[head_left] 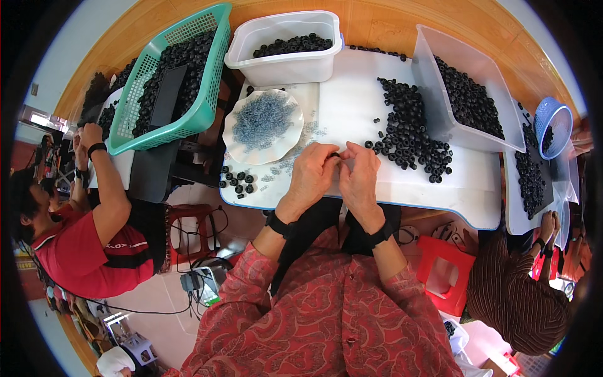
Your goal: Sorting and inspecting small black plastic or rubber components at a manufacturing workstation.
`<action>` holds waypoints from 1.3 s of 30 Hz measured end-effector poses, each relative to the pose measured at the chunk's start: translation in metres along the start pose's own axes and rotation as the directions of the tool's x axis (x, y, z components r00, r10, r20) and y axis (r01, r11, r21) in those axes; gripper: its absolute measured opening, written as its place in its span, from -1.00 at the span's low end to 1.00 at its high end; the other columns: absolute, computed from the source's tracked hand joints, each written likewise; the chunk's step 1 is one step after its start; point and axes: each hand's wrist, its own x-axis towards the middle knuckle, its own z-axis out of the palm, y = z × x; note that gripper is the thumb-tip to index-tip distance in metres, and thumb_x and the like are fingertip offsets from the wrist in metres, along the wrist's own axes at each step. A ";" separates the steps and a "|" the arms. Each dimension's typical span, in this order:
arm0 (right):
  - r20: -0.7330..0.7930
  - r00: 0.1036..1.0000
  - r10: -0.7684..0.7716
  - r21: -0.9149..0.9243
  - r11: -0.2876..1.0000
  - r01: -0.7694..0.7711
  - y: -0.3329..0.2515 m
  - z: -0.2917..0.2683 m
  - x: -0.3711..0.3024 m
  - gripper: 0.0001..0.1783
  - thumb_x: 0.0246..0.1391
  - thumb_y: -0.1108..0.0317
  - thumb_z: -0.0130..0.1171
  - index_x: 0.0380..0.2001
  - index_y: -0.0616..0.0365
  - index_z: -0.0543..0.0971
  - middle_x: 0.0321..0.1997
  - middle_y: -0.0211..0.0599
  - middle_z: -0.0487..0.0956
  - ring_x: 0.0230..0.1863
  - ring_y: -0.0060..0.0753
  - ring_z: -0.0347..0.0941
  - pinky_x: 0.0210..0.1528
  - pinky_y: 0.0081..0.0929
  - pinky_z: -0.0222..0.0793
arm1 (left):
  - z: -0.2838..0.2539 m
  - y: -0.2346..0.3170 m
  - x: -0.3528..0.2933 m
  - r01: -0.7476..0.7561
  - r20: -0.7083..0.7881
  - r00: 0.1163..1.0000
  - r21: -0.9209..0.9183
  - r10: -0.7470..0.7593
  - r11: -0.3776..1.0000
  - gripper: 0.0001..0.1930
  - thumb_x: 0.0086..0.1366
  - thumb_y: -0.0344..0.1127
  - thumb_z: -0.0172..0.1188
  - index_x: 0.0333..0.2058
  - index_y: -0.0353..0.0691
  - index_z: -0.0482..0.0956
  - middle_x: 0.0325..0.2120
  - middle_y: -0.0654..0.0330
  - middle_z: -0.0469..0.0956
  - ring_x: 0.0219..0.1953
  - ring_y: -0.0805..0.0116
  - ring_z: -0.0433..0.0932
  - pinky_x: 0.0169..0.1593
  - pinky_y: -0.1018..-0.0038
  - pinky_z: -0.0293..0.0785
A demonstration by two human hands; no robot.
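At near edge of table [352, 94], left hand [311, 169] and right hand [360, 179] held close, fingertips nearly meeting. Black part [335, 155] pinched in left fingertips, between both hands; whether also gripped by right cannot be told. To left, clear pieces [262, 119] heaped on plate [233, 143], some scattered beside it. To right, loose black rings [402, 108] piled near bin [468, 138]. Tub [282, 74] set behind plate.

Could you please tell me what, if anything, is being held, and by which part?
A small black piece is held where the fingers of the left hand and right hand meet; they partly cover it, so the exact part cannot be told.
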 end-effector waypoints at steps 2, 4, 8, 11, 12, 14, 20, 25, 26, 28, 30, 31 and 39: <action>-0.004 1.000 -0.013 0.004 1.000 0.013 0.000 0.006 0.003 -0.48 -0.09 0.66 0.19 0.03 0.29 0.43 -0.22 -0.25 0.58 -0.08 -0.11 0.39 0.11 -0.12 0.21 | -0.001 -0.004 0.004 -0.027 -0.029 0.999 0.027 0.028 0.999 -0.83 0.19 -0.58 0.28 -0.22 -0.30 0.64 -0.37 0.04 0.60 -0.36 0.12 0.61 -0.31 0.35 0.51; -0.021 1.000 -0.008 -0.033 0.999 0.007 0.002 0.010 0.004 -0.51 -0.09 0.66 0.19 0.00 0.27 0.44 -0.23 -0.26 0.61 -0.08 -0.11 0.39 0.13 -0.11 0.21 | -0.001 -0.007 0.006 -0.070 -0.011 0.997 0.075 0.071 0.995 -0.84 0.17 -0.59 0.28 -0.24 -0.30 0.64 -0.38 0.04 0.59 -0.36 0.09 0.60 -0.30 0.32 0.51; -0.023 1.000 -0.008 -0.019 1.000 0.008 0.005 0.011 0.002 -0.52 -0.09 0.68 0.19 -0.02 0.25 0.45 -0.27 -0.27 0.62 -0.10 -0.10 0.40 0.13 -0.11 0.21 | -0.001 -0.009 0.003 -0.053 -0.009 0.999 0.064 0.054 0.997 -0.83 0.16 -0.59 0.29 -0.25 -0.30 0.64 -0.37 0.04 0.59 -0.35 0.06 0.59 -0.29 0.30 0.51; -0.016 1.000 0.001 0.019 1.000 -0.001 0.007 0.009 0.001 -0.52 -0.10 0.70 0.20 -0.03 0.23 0.45 -0.30 -0.26 0.63 -0.10 -0.08 0.40 0.14 -0.10 0.21 | -0.002 -0.010 0.003 -0.081 -0.016 0.996 0.063 0.082 0.995 -0.83 0.17 -0.59 0.29 -0.24 -0.30 0.64 -0.36 0.05 0.59 -0.35 0.08 0.59 -0.29 0.31 0.51; -0.015 1.000 0.005 0.027 1.000 -0.004 0.007 0.009 0.001 -0.52 -0.10 0.70 0.20 -0.03 0.23 0.45 -0.30 -0.25 0.64 -0.10 -0.07 0.41 0.14 -0.10 0.21 | -0.002 -0.010 0.003 -0.083 -0.012 0.996 0.063 0.084 0.995 -0.83 0.17 -0.58 0.29 -0.24 -0.30 0.64 -0.36 0.05 0.59 -0.35 0.08 0.59 -0.30 0.31 0.51; -0.013 1.000 0.009 0.035 0.999 -0.009 0.007 0.008 0.001 -0.52 -0.10 0.71 0.21 -0.03 0.23 0.46 -0.30 -0.25 0.64 -0.09 -0.06 0.41 0.15 -0.09 0.21 | -0.002 -0.009 0.003 -0.085 -0.007 0.996 0.063 0.086 0.994 -0.83 0.17 -0.58 0.29 -0.23 -0.30 0.64 -0.35 0.06 0.59 -0.35 0.09 0.59 -0.31 0.32 0.51; -0.015 1.000 0.011 0.023 1.000 -0.010 0.007 0.008 0.001 -0.53 -0.09 0.70 0.22 -0.04 0.23 0.46 -0.30 -0.24 0.64 -0.07 -0.05 0.41 0.16 -0.09 0.21 | 0.001 -0.010 0.000 -0.094 -0.026 0.995 0.046 0.095 0.995 -0.81 0.17 -0.58 0.31 -0.21 -0.30 0.64 -0.35 0.07 0.58 -0.37 0.12 0.59 -0.33 0.35 0.51; -0.012 1.000 0.006 0.017 1.000 -0.006 0.007 0.009 0.001 -0.57 -0.05 0.67 0.21 -0.05 0.23 0.47 -0.30 -0.24 0.62 -0.08 -0.05 0.41 0.13 -0.09 0.21 | 0.004 -0.009 -0.003 -0.007 -0.057 0.998 0.039 0.009 0.999 -0.79 0.16 -0.59 0.31 -0.20 -0.29 0.64 -0.34 0.07 0.59 -0.36 0.13 0.60 -0.31 0.36 0.52; -0.013 1.000 0.008 0.018 1.000 -0.007 0.008 0.009 0.001 -0.57 -0.05 0.67 0.21 -0.05 0.23 0.47 -0.30 -0.24 0.62 -0.08 -0.05 0.41 0.13 -0.09 0.21 | 0.003 -0.009 -0.003 -0.007 -0.055 0.998 0.041 0.009 0.999 -0.79 0.16 -0.59 0.31 -0.20 -0.29 0.64 -0.34 0.07 0.59 -0.36 0.13 0.60 -0.31 0.36 0.52; -0.005 1.000 0.020 0.012 1.000 -0.020 0.008 0.009 0.001 -0.60 -0.01 0.66 0.19 -0.05 0.23 0.47 -0.29 -0.23 0.61 -0.08 -0.04 0.41 0.18 -0.07 0.20 | 0.001 -0.010 -0.001 -0.082 -0.028 0.996 0.053 0.083 0.995 -0.79 0.16 -0.59 0.31 -0.20 -0.29 0.64 -0.33 0.07 0.59 -0.34 0.12 0.61 -0.29 0.36 0.54; -0.007 1.000 0.016 0.016 1.000 -0.016 0.008 0.009 0.001 -0.61 -0.01 0.66 0.19 -0.05 0.23 0.47 -0.29 -0.22 0.61 -0.08 -0.03 0.41 0.21 -0.05 0.20 | 0.001 -0.010 -0.001 -0.077 -0.024 0.997 0.036 0.078 0.996 -0.80 0.15 -0.58 0.30 -0.23 -0.29 0.63 -0.35 0.06 0.57 -0.33 0.07 0.58 -0.28 0.30 0.51; -0.009 1.000 0.010 0.018 1.000 -0.010 0.008 0.010 0.001 -0.61 0.00 0.66 0.18 -0.05 0.23 0.47 -0.29 -0.21 0.61 -0.08 -0.02 0.41 0.24 -0.03 0.20 | 0.000 -0.010 0.000 -0.072 -0.021 0.997 0.016 0.072 0.997 -0.82 0.14 -0.57 0.29 -0.25 -0.28 0.62 -0.37 0.05 0.55 -0.32 0.02 0.55 -0.27 0.23 0.49; -0.056 0.997 0.058 0.107 0.993 -0.052 0.009 0.005 -0.001 -0.66 0.06 0.65 0.16 -0.06 0.23 0.48 -0.28 -0.17 0.60 -0.12 0.01 0.46 0.23 -0.03 0.27 | 0.000 -0.008 0.005 -0.191 0.049 0.981 0.126 0.187 0.973 -0.80 0.13 -0.60 0.29 -0.23 -0.30 0.64 -0.36 0.07 0.57 -0.28 0.07 0.59 -0.25 0.29 0.54</action>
